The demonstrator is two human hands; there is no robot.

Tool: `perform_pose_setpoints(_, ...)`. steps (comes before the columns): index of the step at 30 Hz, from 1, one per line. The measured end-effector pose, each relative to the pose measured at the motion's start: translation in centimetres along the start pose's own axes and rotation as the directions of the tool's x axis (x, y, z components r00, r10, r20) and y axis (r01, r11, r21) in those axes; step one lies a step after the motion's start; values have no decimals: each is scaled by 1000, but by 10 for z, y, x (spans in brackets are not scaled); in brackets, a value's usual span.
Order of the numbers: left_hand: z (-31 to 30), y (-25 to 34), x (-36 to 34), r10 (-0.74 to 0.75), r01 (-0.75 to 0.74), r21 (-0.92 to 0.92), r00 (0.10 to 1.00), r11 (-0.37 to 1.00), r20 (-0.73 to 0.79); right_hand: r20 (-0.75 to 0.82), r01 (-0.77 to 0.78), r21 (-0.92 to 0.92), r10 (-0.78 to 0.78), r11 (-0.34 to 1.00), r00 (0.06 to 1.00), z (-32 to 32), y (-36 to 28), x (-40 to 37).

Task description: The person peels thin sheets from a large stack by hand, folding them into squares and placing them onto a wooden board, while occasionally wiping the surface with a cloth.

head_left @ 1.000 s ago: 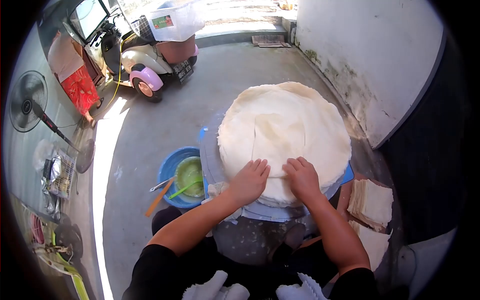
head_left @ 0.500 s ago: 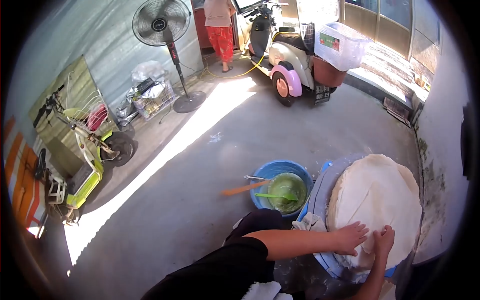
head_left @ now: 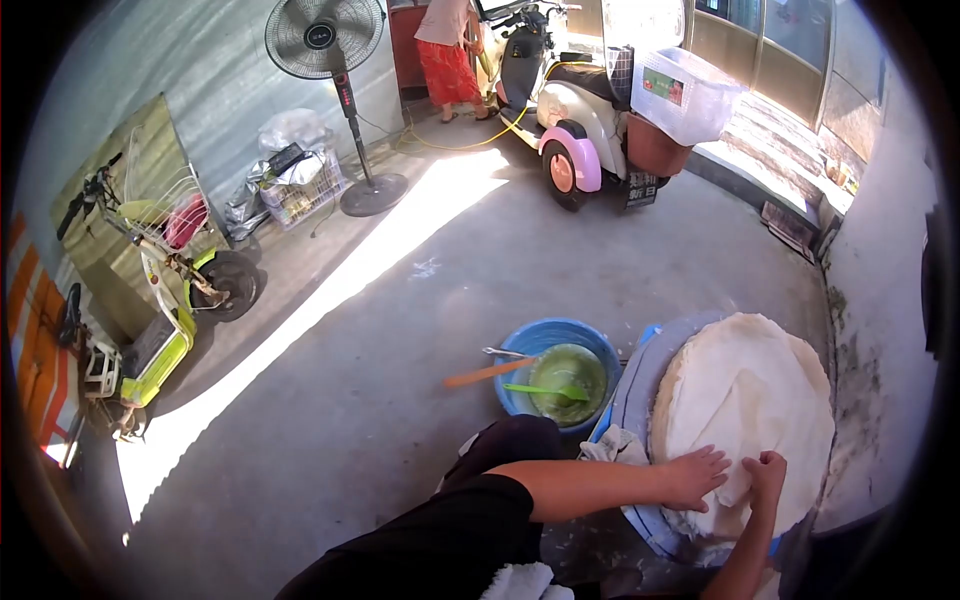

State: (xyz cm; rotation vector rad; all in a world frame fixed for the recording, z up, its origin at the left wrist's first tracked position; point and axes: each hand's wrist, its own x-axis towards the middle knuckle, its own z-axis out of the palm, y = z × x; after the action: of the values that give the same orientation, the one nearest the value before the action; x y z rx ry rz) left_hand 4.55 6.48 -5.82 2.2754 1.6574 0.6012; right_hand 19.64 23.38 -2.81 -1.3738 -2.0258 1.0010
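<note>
A thick, pale, round stack of thin dough-like sheets (head_left: 690,390), probably flatbreads, lies on a round grey-blue board (head_left: 632,400) at the lower right. My left hand (head_left: 697,478) rests flat on the near left part of the stack, fingers spread. Beside it, my right hand (head_left: 766,478) has its fingers pinched at the top sheet, whose loose flap (head_left: 738,405) stands up in a pointed fold between and beyond my hands. The fingertips of the right hand are partly hidden. A crumpled whitish cloth (head_left: 615,447) lies at the board's left edge.
Left of the board stands a blue basin (head_left: 520,345) holding a greenish bowl (head_left: 570,405), a green spatula (head_left: 560,391) and a wooden-handled tool (head_left: 485,374). Farther off are a scooter (head_left: 575,125), a standing fan (head_left: 345,95), a green bike (head_left: 170,340) and a person (head_left: 448,60).
The top sheet's flap shows a wider, more raised fold. My hands keep nearly the same place on the stack. The person at the back has shifted stance beside the scooter, and the view has moved slightly.
</note>
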Motion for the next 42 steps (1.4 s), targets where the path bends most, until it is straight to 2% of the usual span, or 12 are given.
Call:
perform_pose_setpoints(4, -12, 4, -5, -6, 6, -26, 1000, 1000, 9, 9, 45, -30, -45, 999, 999, 6, -8, -6)
perform_pose_setpoints(9, -15, 2, -9, 43, -42, 66, 999, 997, -21, -116, 46, -450, -110, 892, 987, -1, -5, -12)
perform_pose_setpoints(17, -20, 5, -12, 63, -57, 122, 997, 991, -46, -169, -17, -235, -24, 972, 985, 0, 30, 15)
perform_pose_setpoints(19, -20, 5, -13, 66, -60, 121, 996, 991, -52, -56, -194, 81, 198, 978, 978, -9, 0, 6)
perform_pose_setpoints(23, -21, 4, -13, 66, -58, 119, 996, 991, -57, 161, -398, 88, 381, 913, 910, -24, -39, -8)
perform_pose_setpoints(29, -20, 4, -10, 33, -29, 43, 993, 999, -110, 78, 108, -155, -97, 982, 992, -8, 3, 0)
perform_pose_setpoints(31, -21, 3, -9, -10, 7, -15, 980, 1000, -200, -52, 65, -96, -70, 993, 996, 0, -14, -10)
perform_pose_setpoints(32, -22, 2, -8, -60, 39, -79, 956, 996, -287, -14, -152, 179, 157, 972, 988, 3, -22, -16)
perform_pose_setpoints(34, -25, -4, -9, -64, 22, -115, 924, 993, -376, 135, -245, 550, 205, 798, 969, 5, -28, -27)
perform_pose_setpoints(36, -40, 0, -9, -83, 16, -165, 911, 986, -404, 253, -416, 389, 338, 822, 906, 6, -24, -25)
perform_pose_setpoints(40, -56, -2, -15, -259, 51, -434, 862, 899, -436, 353, -390, 796, 168, 463, 920, 16, -26, -23)
perform_pose_setpoints(42, -56, -9, -14, -426, 34, -737, 834, 675, -351, 283, -315, 883, 141, 347, 949, -14, -53, -41)
